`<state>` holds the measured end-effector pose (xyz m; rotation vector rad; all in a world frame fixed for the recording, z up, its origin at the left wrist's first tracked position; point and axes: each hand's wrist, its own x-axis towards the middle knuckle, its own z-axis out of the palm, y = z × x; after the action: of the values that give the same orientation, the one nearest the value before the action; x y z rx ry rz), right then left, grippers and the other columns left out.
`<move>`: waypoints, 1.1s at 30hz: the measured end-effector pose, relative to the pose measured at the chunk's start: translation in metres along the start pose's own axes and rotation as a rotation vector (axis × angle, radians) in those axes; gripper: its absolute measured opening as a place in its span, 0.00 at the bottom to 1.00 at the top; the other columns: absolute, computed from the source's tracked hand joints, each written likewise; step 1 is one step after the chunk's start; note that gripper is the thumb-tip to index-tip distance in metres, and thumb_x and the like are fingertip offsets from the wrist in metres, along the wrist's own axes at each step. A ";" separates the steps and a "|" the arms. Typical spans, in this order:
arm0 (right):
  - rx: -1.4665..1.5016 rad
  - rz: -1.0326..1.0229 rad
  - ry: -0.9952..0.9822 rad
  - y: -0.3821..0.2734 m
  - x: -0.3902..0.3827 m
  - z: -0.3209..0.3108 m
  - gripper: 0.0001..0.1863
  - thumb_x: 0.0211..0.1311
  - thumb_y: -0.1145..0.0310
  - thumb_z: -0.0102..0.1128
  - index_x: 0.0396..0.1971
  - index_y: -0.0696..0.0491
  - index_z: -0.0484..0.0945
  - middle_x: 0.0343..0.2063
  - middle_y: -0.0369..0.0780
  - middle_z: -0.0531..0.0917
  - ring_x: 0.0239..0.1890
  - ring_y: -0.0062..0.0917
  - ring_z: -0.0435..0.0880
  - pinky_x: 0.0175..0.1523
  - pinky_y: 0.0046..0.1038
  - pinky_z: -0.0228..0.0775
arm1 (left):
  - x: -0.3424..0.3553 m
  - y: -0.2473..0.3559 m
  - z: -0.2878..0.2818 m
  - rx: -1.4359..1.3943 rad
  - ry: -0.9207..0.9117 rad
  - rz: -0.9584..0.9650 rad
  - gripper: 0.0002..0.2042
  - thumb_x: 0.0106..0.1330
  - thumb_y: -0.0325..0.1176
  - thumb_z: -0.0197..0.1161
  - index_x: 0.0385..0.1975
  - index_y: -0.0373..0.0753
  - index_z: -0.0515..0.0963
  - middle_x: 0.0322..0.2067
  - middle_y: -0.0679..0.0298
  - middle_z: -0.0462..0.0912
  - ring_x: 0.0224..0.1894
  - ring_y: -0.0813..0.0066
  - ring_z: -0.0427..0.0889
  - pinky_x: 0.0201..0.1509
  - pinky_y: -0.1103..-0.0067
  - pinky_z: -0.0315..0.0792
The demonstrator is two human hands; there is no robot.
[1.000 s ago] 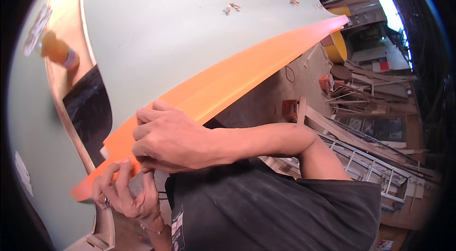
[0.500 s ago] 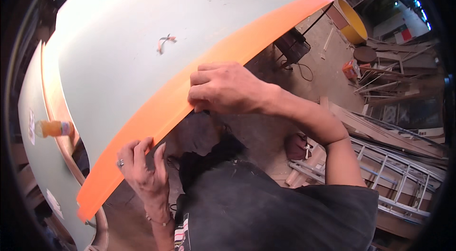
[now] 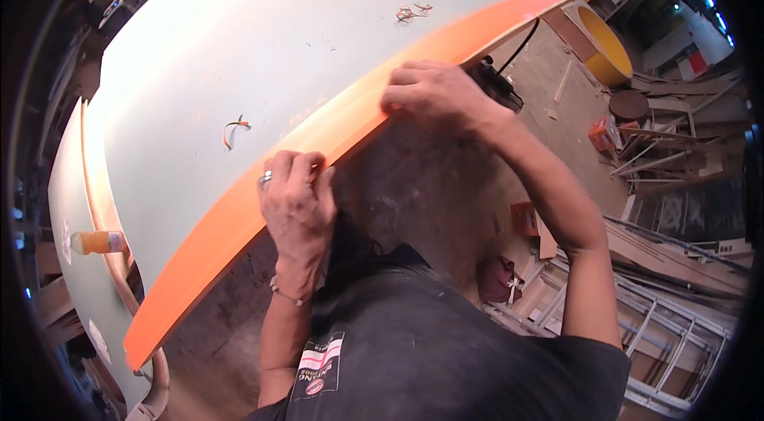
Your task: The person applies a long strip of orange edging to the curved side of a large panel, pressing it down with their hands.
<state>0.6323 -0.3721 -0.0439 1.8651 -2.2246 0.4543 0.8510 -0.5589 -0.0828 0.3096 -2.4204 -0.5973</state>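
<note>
A long bright orange strip (image 3: 211,250) runs along the near curved edge of a large pale grey-green tabletop (image 3: 183,95), from lower left to upper right. My left hand (image 3: 298,202), with a ring on one finger, is closed over the strip near its middle, fingers on top and thumb toward the underside. Farther right, my right hand (image 3: 438,95) curls its fingers over the same strip; its thumb is hidden. Thin curled offcuts (image 3: 235,131) lie on the tabletop near the left hand. More curled scraps (image 3: 410,13) lie toward the far edge.
An orange drink bottle (image 3: 97,243) lies at the left beside a curved wooden edge (image 3: 102,174). Right, on the floor, are a metal ladder (image 3: 664,349), a dark red bag (image 3: 497,279), wood scraps (image 3: 668,134), a yellow ring-shaped piece (image 3: 609,47) and a black cable (image 3: 521,43).
Both hands have moved right and away from me along the orange strip. The left hand, earlier with thumb and fingers apart, is now closed over the edge.
</note>
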 end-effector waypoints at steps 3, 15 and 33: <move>0.027 0.044 -0.002 0.035 -0.021 -0.017 0.05 0.61 0.70 0.70 0.35 0.47 0.83 0.36 0.35 0.84 0.45 0.33 0.85 0.51 0.36 0.78 | 0.018 0.023 0.026 -0.016 -0.001 0.009 0.08 0.62 0.29 0.77 0.36 0.40 0.84 0.35 0.61 0.81 0.43 0.59 0.81 0.48 0.65 0.72; 0.268 -0.044 -0.069 0.056 -0.029 -0.024 0.14 0.53 0.73 0.78 0.36 0.48 0.80 0.34 0.36 0.78 0.39 0.35 0.81 0.43 0.37 0.74 | 0.020 0.055 0.035 -0.045 -0.019 -0.124 0.12 0.53 0.21 0.77 0.35 0.39 0.83 0.33 0.63 0.80 0.36 0.59 0.80 0.39 0.67 0.71; 0.406 -0.216 -0.010 0.063 -0.023 -0.042 0.11 0.56 0.68 0.77 0.39 0.49 0.87 0.28 0.33 0.81 0.28 0.24 0.84 0.30 0.30 0.72 | -0.006 0.061 0.003 0.249 0.119 -0.120 0.18 0.51 0.21 0.82 0.43 0.35 0.89 0.37 0.61 0.84 0.39 0.64 0.83 0.43 0.70 0.77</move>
<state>0.5731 -0.3262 -0.0193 2.2739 -2.0165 0.9119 0.8494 -0.5028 -0.0587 0.5809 -2.3738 -0.3178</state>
